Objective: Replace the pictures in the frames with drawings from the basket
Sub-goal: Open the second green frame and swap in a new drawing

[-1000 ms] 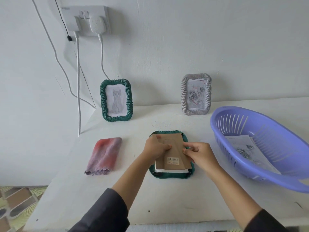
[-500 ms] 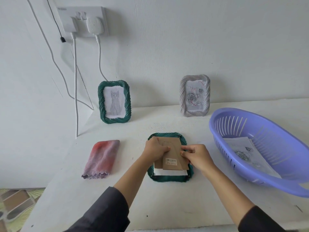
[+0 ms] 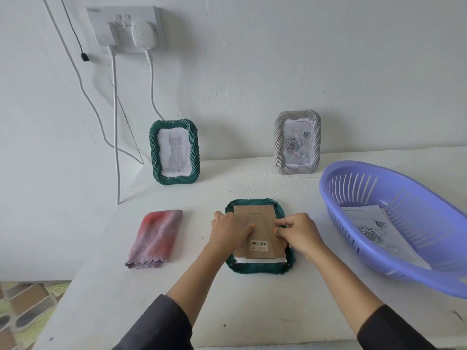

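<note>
Purple basket [image 3: 429, 277] with rose drawings [image 3: 374, 228]

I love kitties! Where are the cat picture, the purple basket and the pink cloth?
cat picture [image 3: 175, 154], head view, on the cat's body.
purple basket [image 3: 434, 210], head view, on its inner far wall.
pink cloth [image 3: 156, 236], head view, on its middle.
</note>
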The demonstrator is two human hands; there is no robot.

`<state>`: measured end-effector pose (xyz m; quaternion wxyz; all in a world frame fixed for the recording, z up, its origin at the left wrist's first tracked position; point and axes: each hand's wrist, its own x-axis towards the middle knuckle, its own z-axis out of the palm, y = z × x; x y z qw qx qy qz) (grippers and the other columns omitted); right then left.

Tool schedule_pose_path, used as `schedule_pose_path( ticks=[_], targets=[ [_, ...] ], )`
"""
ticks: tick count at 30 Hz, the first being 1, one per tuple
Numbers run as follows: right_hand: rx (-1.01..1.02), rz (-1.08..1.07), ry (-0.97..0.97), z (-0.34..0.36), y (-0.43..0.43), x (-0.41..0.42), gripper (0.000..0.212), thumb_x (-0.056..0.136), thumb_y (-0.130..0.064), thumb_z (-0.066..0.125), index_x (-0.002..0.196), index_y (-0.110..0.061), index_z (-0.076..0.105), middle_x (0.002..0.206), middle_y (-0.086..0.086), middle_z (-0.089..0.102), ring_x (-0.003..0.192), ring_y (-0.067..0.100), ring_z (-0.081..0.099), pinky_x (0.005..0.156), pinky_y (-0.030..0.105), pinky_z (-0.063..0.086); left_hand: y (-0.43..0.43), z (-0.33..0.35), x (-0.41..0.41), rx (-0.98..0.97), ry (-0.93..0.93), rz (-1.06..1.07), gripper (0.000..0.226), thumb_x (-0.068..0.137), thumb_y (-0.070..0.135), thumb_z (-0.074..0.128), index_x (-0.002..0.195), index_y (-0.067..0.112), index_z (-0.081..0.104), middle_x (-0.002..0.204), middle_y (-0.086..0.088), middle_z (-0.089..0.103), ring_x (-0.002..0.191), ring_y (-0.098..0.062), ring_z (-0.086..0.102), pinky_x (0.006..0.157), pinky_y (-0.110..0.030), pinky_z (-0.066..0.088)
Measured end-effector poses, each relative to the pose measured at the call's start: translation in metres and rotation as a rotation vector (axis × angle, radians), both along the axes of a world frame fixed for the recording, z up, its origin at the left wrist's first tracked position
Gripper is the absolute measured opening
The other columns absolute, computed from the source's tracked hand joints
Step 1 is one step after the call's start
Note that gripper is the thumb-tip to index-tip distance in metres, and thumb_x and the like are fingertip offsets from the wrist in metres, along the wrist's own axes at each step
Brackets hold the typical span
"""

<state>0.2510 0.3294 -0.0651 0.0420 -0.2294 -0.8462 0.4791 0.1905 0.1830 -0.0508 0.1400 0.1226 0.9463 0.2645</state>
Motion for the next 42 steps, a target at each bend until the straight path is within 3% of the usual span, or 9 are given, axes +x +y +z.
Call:
schedule_pose_path(
  ticks=[6, 12, 20, 23, 26, 30, 34, 37, 42],
  targets=[
    [0.112, 0.024, -0.050, 0.006, -0.003, -0.001, 0.023, 0.082, -0.003, 0.058, 0.103, 0.001, 0.068, 0.054, 0.000, 0.054, 0.048, 0.018, 0.054, 0.040, 0.004, 0.037, -0.002, -0.007, -0.004, -0.001, -0.008, 0.028, 0.048, 0.086, 0.042, 0.058, 0.114, 0.002, 0.058, 0.122, -0.015, 0.042, 0.111, -0.032, 0.049, 0.099, -0.037, 0.041],
    [0.281, 0.041, -0.115, 0.008, -0.009, -0.007, 0.028, 0.079, -0.003, 0.053, 0.103, 0.008, 0.063, 0.088, 0.025, 0.070, 0.063, 0.033, 0.065, 0.073, 0.037, 0.056, -0.001, -0.012, -0.006, -0.011, 0.008, 0.046, 0.053, 0.082, 0.043, 0.062, 0.114, 0.001, 0.057, 0.122, -0.014, 0.041, 0.112, -0.032, 0.049, 0.095, -0.038, 0.044],
    [0.435, 0.053, -0.187, 0.015, -0.013, -0.009, 0.023, 0.081, -0.011, 0.057, 0.100, -0.007, 0.068, 0.104, 0.010, 0.070, 0.094, 0.030, 0.065, 0.073, 0.031, 0.050, -0.004, -0.015, -0.009, 0.081, -0.001, 0.069, 0.052, 0.085, 0.039, 0.059, 0.104, -0.010, 0.059, 0.106, -0.023, 0.052, 0.112, -0.032, 0.048, 0.090, -0.038, 0.042],
    [0.428, 0.004, -0.141, 0.015, -0.008, -0.001, 0.027, 0.080, -0.012, 0.060, 0.103, 0.001, 0.065, 0.105, 0.017, 0.068, 0.099, 0.034, 0.063, 0.072, 0.035, 0.051, -0.012, -0.012, -0.013, 0.112, -0.003, 0.080, 0.042, 0.086, 0.032, 0.059, 0.085, -0.009, 0.062, 0.103, -0.033, 0.059, 0.103, -0.036, 0.054, 0.083, -0.037, 0.044],
    [0.395, 0.018, -0.194, 0.014, -0.001, 0.009, 0.022, 0.080, -0.018, 0.064, 0.091, 0.001, 0.066, 0.089, 0.012, 0.069, 0.084, 0.031, 0.064, 0.061, 0.027, 0.042, -0.025, -0.008, -0.016, 0.071, -0.016, 0.080, 0.026, 0.082, 0.022, 0.063, 0.073, -0.002, 0.062, 0.078, -0.018, 0.063, 0.080, -0.033, 0.059, 0.066, -0.034, 0.045],
    [0.368, 0.063, -0.256, 0.010, 0.001, 0.022, 0.017, 0.079, -0.024, 0.067, 0.073, -0.009, 0.062, 0.068, 0.002, 0.057, 0.070, 0.024, 0.055, 0.052, 0.024, 0.034, -0.034, -0.006, -0.010, -0.030, -0.081, 0.050, 0.041, 0.081, 0.017, 0.063, 0.052, 0.009, 0.035, 0.054, -0.002, 0.034, 0.051, -0.017, 0.034, 0.044, -0.025, 0.024],
    [0.342, 0.061, -0.277, 0.003, -0.001, 0.026, 0.021, 0.074, -0.025, 0.069, 0.073, -0.010, 0.055, 0.072, 0.005, 0.056, 0.070, 0.025, 0.054, 0.051, 0.024, 0.033, -0.035, -0.010, -0.002, -0.053, -0.104, 0.035, 0.037, 0.077, 0.016, 0.066, 0.054, 0.011, 0.037, 0.058, -0.004, 0.039, 0.060, -0.020, 0.039, 0.044, -0.025, 0.024],
    [0.288, 0.063, -0.272, 0.001, -0.001, 0.027, 0.023, 0.072, -0.022, 0.071, 0.080, -0.002, 0.063, 0.074, 0.007, 0.059, 0.072, 0.025, 0.056, 0.055, 0.026, 0.036, -0.035, -0.011, 0.004, -0.009, -0.103, 0.060, 0.019, 0.075, 0.016, 0.068, 0.066, 0.006, 0.054, 0.064, -0.006, 0.047, 0.071, -0.023, 0.045, 0.044, -0.025, 0.028],
    [0.203, 0.052, -0.256, 0.002, -0.004, 0.030, 0.030, 0.072, -0.017, 0.072, 0.087, 0.009, 0.066, 0.060, 0.004, 0.051, 0.065, 0.021, 0.049, 0.055, 0.026, 0.033, -0.036, -0.009, 0.010, 0.122, -0.139, 0.138, 0.029, 0.073, 0.011, 0.070, 0.094, -0.008, 0.068, 0.060, -0.005, 0.046, 0.054, -0.019, 0.041, 0.048, -0.025, 0.032]
  ],
)
